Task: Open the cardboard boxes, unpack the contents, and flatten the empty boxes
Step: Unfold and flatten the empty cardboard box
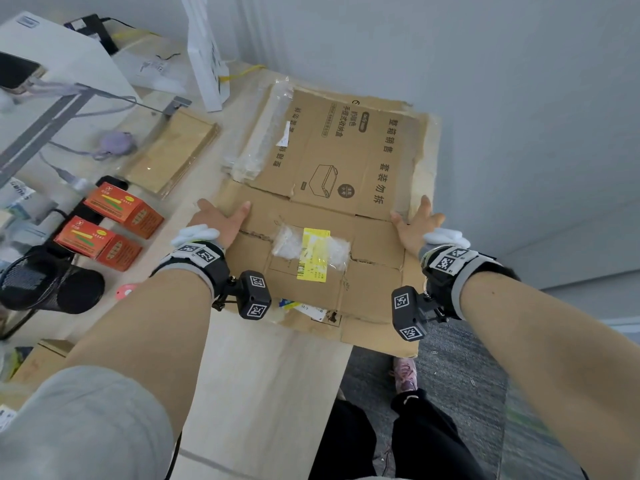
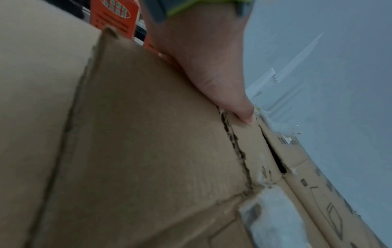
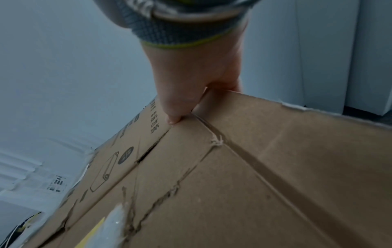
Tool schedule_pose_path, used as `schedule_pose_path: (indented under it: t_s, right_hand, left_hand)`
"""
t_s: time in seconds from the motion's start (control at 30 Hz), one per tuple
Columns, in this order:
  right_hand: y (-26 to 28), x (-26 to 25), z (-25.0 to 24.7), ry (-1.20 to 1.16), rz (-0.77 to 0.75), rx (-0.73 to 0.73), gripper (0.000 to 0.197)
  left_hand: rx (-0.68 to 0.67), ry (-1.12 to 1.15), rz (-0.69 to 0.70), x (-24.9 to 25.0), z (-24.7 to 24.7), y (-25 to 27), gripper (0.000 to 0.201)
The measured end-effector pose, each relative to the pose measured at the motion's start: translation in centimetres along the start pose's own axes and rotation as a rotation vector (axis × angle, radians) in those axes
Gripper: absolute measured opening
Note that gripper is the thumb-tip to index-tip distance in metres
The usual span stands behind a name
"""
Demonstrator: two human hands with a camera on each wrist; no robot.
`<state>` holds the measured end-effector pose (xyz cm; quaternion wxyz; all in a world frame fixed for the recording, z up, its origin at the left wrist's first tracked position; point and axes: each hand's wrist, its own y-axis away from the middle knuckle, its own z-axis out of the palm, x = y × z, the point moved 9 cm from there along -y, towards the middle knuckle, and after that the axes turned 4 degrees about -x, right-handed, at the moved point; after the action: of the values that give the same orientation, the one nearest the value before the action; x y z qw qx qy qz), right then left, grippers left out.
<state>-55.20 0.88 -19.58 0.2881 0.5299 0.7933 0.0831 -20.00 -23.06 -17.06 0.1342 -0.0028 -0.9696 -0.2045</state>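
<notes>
Nearest the head camera are the person's two bare forearms, each strapped with a black wrist camera, reaching out over a pale wooden table [image 1: 263,393].

The left hand [image 1: 221,216] grips the left edge of a large flattened brown cardboard box [image 1: 332,209] with printed black characters: the thumb lies on top of the cardboard and the fingers curl under the edge. In the left wrist view the thumb [image 2: 237,104] presses down beside a torn seam.

The cardboard lies flat across the far right corner of the table, its near right corner overhanging the edge above grey carpet. A yellow shipping label [image 1: 313,254] under clear tape sits on the near panel, between the two hands.

The right hand [image 1: 417,223] holds the right edge in the same way, thumb on top; in the right wrist view its thumb [image 3: 174,110] pushes on the fold line while the fingers wrap below the cardboard.

Left of the cardboard, well apart from it, two small orange cartons [image 1: 114,225] sit side by side, with a black mesh pen holder [image 1: 41,282] lying on its side near them.
</notes>
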Motion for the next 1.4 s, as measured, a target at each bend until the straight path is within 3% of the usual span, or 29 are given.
schedule_pose_path:
  t_s: [0.1,0.37,0.63,0.77,0.87,0.93,1.07,1.2,1.3,1.4]
  right_hand:
    - [0.5,-0.4,-0.6,-0.011,-0.033,0.025,0.076]
    - [4.2,-3.8,-4.8,-0.074,-0.14,0.079,0.057]
    - [3.5,-8.5,-1.4,-0.122,-0.194,0.068,0.052]
    - [2.7,-7.9,1.9,0.001,-0.163,0.036,0.055]
    - [1.8,-6.4,2.7,0.029,-0.125,0.021,0.057]
    - [1.5,-6.0,2.6,0.015,-0.111,0.016,0.062]
    - [1.6,-7.1,1.1,-0.02,-0.173,0.049,0.062]
    - [1.5,-5.7,0.5,0.086,-0.05,0.09,0.07]
    - [1.3,-4.0,2.1,0.198,0.027,0.035,0.079]
    - [1.2,-3.6,2.5,0.101,0.008,0.024,0.085]
  left_hand:
    - [-0.03,-0.001,0.008,0.5,-0.3,0.2,0.08]
    - [0.18,-0.039,0.1,2.3,-5.5,2.1,0.084]
    - [0.371,-0.108,0.089,1.0,-10.3,-0.5,0.08]
    - [0.186,-0.035,0.037,-1.4,-5.9,-2.5,0.064]
    - [0.095,-0.013,-0.062,-2.0,-3.4,-2.5,0.067]
    - [0.098,-0.056,-0.078,-1.7,-3.2,-2.3,0.065]
    - [0.246,-0.11,0.069,0.5,-4.9,-2.3,0.056]
    - [0.206,-0.114,0.132,2.0,-4.0,-3.0,0.054]
    - [0.105,-0.025,0.038,0.7,-1.6,-4.0,0.055]
    - [0.051,-0.036,-0.02,-0.3,-0.1,-4.1,0.059]
